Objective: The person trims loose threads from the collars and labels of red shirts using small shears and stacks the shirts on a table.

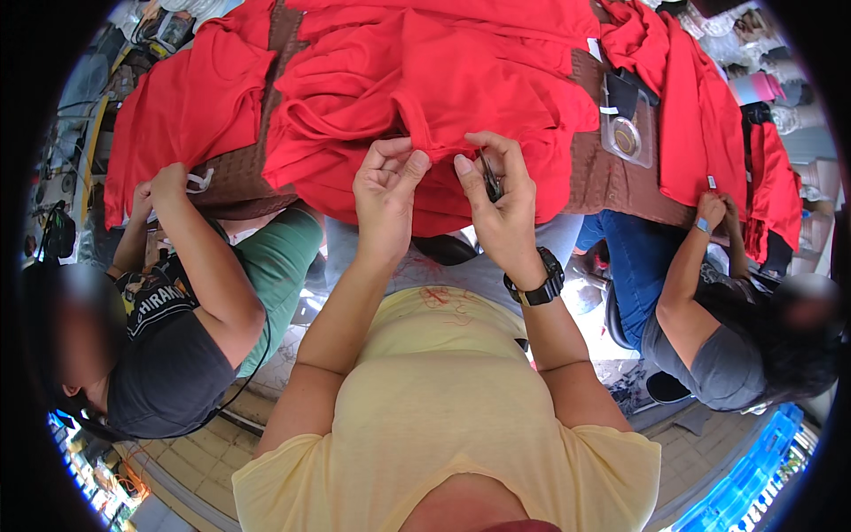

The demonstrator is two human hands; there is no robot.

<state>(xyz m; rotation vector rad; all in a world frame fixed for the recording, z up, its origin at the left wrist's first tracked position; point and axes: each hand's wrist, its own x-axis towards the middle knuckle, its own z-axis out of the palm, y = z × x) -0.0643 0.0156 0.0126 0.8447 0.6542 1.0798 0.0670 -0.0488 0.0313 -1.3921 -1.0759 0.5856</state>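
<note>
A red garment [425,84] lies bunched over the near edge of the table in front of me. My left hand [387,191] pinches a strip of its cloth between thumb and fingertips. Small dark thread snips [490,177] rest in my right hand [505,199], partly hidden by its fingers. The right thumb and index fingertip are close to the same strip of cloth; whether they grip it too, I cannot tell. Cut red threads [439,297] lie on my yellow shirt and lap.
A brown cloth [589,177] covers the table. A clear plastic box [628,133] lies right of my garment. On each side sits a co-worker, with another red garment [191,115] at the left and a red garment [700,124] at the right.
</note>
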